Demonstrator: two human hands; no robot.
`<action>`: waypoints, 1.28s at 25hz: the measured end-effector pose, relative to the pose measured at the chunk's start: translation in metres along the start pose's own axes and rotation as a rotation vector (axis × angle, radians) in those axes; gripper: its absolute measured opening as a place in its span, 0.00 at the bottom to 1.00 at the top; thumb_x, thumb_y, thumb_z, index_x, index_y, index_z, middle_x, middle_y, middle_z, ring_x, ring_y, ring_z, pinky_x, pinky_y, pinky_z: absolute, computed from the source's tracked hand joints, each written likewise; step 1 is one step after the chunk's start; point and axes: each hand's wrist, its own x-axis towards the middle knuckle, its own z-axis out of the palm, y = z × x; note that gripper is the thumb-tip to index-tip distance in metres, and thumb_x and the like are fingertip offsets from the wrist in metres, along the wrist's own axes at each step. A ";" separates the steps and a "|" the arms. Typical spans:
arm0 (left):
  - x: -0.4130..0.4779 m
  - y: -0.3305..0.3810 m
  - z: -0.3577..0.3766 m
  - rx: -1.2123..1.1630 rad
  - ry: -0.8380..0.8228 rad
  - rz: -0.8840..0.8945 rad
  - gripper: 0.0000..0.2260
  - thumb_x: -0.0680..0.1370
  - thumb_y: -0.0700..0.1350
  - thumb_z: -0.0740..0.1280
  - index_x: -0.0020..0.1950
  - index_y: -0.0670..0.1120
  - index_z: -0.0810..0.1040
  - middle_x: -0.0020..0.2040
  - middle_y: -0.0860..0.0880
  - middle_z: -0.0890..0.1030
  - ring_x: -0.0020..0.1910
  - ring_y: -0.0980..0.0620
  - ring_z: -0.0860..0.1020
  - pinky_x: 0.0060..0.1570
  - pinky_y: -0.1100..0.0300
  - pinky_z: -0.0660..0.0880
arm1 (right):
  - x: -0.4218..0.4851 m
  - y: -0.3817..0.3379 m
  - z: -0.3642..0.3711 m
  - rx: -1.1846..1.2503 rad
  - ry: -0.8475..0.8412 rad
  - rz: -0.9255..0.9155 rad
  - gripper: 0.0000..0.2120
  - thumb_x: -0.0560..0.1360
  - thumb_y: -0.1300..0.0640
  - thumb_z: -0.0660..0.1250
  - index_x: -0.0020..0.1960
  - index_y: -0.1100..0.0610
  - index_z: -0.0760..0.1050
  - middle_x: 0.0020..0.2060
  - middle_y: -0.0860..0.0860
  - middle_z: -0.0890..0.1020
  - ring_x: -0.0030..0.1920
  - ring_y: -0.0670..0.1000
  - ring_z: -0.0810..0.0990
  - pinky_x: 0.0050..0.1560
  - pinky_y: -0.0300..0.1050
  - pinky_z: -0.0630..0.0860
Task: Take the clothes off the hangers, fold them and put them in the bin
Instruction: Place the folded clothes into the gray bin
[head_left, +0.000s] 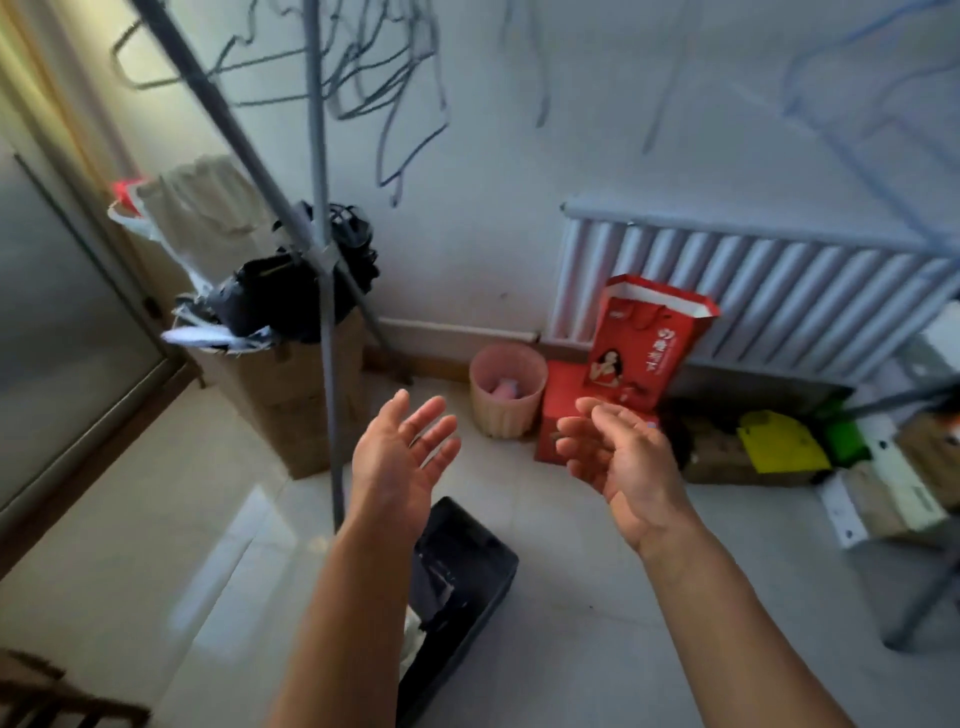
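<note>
— Hands?
— Left hand (400, 457) and right hand (618, 457) are spread and empty, above the bin (483, 566).
— Clothes?
— Some clothes (436, 582) lie inside the bin. The hangers (363, 78) high above it look bare, nearer the left hand.

Bin (496, 579): on floor, just right of pole (326, 338).
Hangers (358, 88): overhead, beside pole.
Basket (498, 415): left of bag (644, 353).
Bag: before radiator (779, 291).

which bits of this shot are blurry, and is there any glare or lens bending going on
Head view: the hangers at the top are smeared by motion blur; the left hand and right hand look sharper; pale glare patches sit on the glossy floor; the wide lens slants the radiator; the bin is dark, with little detail showing inside.
</note>
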 end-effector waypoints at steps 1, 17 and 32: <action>-0.007 -0.006 0.019 0.029 -0.044 -0.018 0.06 0.82 0.47 0.60 0.54 0.45 0.73 0.52 0.45 0.81 0.44 0.49 0.79 0.42 0.55 0.76 | -0.006 -0.013 -0.020 0.035 0.057 -0.036 0.10 0.81 0.60 0.58 0.49 0.56 0.78 0.37 0.53 0.83 0.32 0.49 0.80 0.34 0.43 0.73; -0.093 -0.223 0.279 0.281 -0.575 -0.339 0.05 0.79 0.45 0.63 0.52 0.45 0.77 0.36 0.48 0.82 0.29 0.52 0.78 0.32 0.58 0.73 | -0.036 -0.149 -0.349 0.121 0.579 -0.331 0.09 0.80 0.61 0.60 0.48 0.56 0.78 0.36 0.53 0.83 0.32 0.50 0.78 0.31 0.40 0.70; -0.185 -0.369 0.494 0.384 -0.601 -0.150 0.09 0.78 0.45 0.67 0.54 0.41 0.80 0.44 0.43 0.84 0.37 0.48 0.79 0.39 0.54 0.76 | 0.086 -0.429 -0.588 -0.814 0.852 -0.794 0.12 0.79 0.60 0.60 0.47 0.63 0.81 0.45 0.58 0.83 0.45 0.56 0.78 0.46 0.45 0.72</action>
